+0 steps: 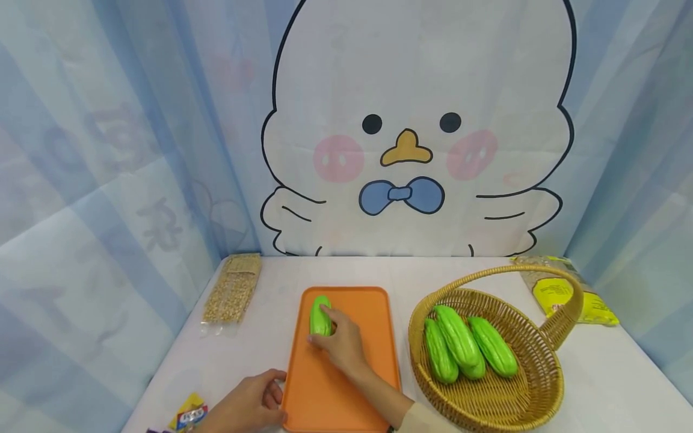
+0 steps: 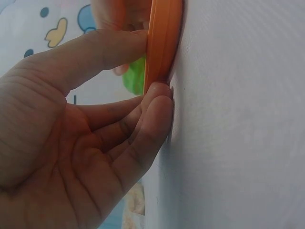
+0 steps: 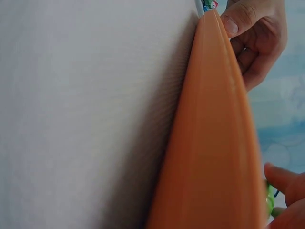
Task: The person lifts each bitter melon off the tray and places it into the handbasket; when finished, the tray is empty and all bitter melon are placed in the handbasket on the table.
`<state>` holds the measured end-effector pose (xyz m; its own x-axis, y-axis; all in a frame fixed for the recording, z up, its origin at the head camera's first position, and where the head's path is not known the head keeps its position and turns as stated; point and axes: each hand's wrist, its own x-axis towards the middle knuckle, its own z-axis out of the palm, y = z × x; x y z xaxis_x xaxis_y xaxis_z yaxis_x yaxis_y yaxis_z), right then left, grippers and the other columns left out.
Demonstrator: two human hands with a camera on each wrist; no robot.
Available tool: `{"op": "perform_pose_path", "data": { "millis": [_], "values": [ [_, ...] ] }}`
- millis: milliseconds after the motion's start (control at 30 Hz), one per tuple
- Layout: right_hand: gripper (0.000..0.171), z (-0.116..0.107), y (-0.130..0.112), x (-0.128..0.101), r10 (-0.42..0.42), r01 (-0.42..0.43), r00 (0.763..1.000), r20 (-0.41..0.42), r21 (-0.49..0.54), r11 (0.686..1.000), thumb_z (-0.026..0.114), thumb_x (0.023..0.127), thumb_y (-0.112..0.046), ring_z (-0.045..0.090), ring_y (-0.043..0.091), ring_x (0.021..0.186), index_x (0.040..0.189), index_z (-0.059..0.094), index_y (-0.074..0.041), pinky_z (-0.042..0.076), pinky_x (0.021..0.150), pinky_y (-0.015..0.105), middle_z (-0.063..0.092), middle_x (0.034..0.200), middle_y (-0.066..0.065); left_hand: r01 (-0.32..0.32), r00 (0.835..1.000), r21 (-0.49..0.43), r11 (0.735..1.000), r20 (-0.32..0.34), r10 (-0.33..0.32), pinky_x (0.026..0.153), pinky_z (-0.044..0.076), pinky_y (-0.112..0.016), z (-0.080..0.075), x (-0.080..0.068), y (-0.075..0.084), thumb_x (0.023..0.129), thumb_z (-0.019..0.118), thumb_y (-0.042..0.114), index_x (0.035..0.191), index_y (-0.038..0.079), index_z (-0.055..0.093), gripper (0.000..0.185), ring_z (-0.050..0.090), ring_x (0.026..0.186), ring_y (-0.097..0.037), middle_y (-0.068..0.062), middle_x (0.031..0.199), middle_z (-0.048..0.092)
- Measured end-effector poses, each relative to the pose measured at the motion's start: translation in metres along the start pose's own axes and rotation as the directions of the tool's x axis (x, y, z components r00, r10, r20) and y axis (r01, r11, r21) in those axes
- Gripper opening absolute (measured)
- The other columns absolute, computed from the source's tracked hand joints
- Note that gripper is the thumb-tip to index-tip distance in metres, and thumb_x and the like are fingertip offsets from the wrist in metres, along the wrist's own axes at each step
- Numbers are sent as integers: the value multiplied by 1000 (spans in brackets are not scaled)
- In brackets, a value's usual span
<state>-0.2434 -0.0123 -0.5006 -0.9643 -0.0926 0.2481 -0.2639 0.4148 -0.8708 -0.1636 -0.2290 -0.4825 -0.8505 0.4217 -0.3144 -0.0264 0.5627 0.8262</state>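
On the orange tray (image 1: 330, 394), toward its far left corner, lies a bright green cucumber (image 1: 320, 323). My right hand (image 1: 345, 346) grips it from the right, thumb at its near end and fingers over its side. My left hand (image 1: 246, 404) holds the tray's left edge; in the left wrist view its thumb presses the rim (image 2: 164, 43) while the curled fingers (image 2: 157, 112) lie against the edge below. The right wrist view shows mostly the tray's side wall (image 3: 209, 133), with only a sliver of the cucumber (image 3: 269, 198) visible.
A wicker basket (image 1: 547, 385) with a tall handle stands right of the tray, holding several green cucumbers (image 1: 460, 337). A bag of grain (image 1: 233, 288) lies at the back left, a yellow-labelled bag (image 1: 576, 297) at the back right. A small yellow packet (image 1: 189, 412) sits near my left hand.
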Motion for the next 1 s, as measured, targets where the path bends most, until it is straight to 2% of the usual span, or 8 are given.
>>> {"op": "perform_pose_path", "data": {
  "millis": [300,467,633,800,1000],
  "values": [
    [65,0,2,2,15,-15,999,-29,-14,1000,88,73,-17,56,18,89,132,63,-5,48,75,32,65,122,12,-29,1000,8,1000,-7,29,64,48,-27,0,-1,1,79,79,9,131,-10,50,63,58,75,-20,-3,85,57],
    [64,-2,2,1,31,-31,999,-25,14,999,86,75,-18,57,17,91,133,62,-6,50,77,32,65,123,12,-1,1000,7,1000,-6,1,64,48,-28,1,-1,2,78,80,10,131,-9,50,64,58,75,-20,-4,85,58],
    [63,-6,0,-1,40,-38,999,-21,94,995,86,76,-19,62,19,98,132,63,-6,53,78,32,64,126,14,39,999,1,999,-4,-39,65,49,-31,1,0,3,79,80,11,132,-7,51,64,57,75,-20,-4,86,57],
    [60,-12,-9,-3,67,-64,998,-9,197,978,87,76,-20,66,23,102,130,64,-7,55,76,29,65,121,15,45,999,15,999,-10,-44,66,49,-32,2,1,3,78,81,12,131,-6,52,64,58,75,-20,-4,86,58],
    [61,-27,-30,-12,78,-80,997,20,305,949,86,77,-24,65,24,106,132,63,-10,54,81,28,64,124,12,44,999,17,999,-10,-44,66,50,-32,2,1,2,77,82,13,131,-6,53,63,58,75,-20,-4,86,58]
  ]
}}
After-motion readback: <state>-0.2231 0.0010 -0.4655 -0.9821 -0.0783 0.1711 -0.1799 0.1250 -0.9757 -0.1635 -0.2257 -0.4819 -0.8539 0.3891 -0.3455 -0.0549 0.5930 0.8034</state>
